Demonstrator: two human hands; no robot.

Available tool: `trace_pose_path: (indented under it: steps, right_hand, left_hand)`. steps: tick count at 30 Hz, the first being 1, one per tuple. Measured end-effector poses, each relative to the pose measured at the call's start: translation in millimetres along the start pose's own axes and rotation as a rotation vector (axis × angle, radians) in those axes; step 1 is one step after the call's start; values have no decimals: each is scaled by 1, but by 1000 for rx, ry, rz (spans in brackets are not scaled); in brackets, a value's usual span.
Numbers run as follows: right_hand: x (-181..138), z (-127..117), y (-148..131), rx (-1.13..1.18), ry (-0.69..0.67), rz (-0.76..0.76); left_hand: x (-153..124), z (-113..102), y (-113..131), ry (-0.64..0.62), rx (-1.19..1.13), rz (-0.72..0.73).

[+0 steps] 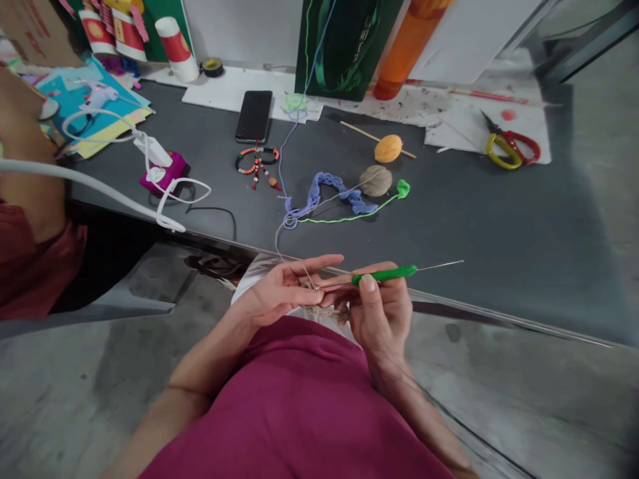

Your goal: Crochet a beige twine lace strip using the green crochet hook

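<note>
My right hand (382, 313) is closed around the green handle of a crochet hook (384, 274), a thin metal end sticking out on each side. The hook's left end reaches the beige crochet piece (324, 310), which my left hand (279, 289) pinches between thumb and fingers, its index finger stretched out. A thin beige strand runs from my left hand up to a beige yarn ball (376, 180) on the table. Part of the crochet piece is hidden behind my fingers. Beyond my hands lies a blue-purple crocheted strip (324, 186) beside green yarn (349, 219).
On the grey table (474, 219) lie a phone (254, 116), a beaded bracelet (257, 161), a yellow yarn ball (388, 148) by a stick, and scissors (512, 143). A purple power adapter (164, 171) with white cables is at left, beside another person's arm (32, 146).
</note>
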State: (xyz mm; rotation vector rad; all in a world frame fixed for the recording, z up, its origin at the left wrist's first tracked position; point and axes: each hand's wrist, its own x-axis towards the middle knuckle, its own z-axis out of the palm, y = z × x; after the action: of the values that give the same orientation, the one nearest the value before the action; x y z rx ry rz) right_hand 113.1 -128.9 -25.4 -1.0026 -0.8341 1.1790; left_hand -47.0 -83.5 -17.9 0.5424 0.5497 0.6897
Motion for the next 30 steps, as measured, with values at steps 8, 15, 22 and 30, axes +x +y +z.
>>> trace_pose_path:
  steps: [8, 15, 22, 30]
  right_hand:
    - [-3, 3, -9, 3, -34, -6]
    - [-2, 5, -15, 41, -43, 19]
    - [2, 1, -18, 62, -71, 148]
    - [7, 3, 1, 141, -32, 116]
  left_hand:
    - [4, -4, 0, -150, -59, -98]
    - [5, 0, 1, -198, -64, -85]
    - [6, -1, 0, -229, -55, -88]
    - [4, 7, -8, 12, 57, 123]
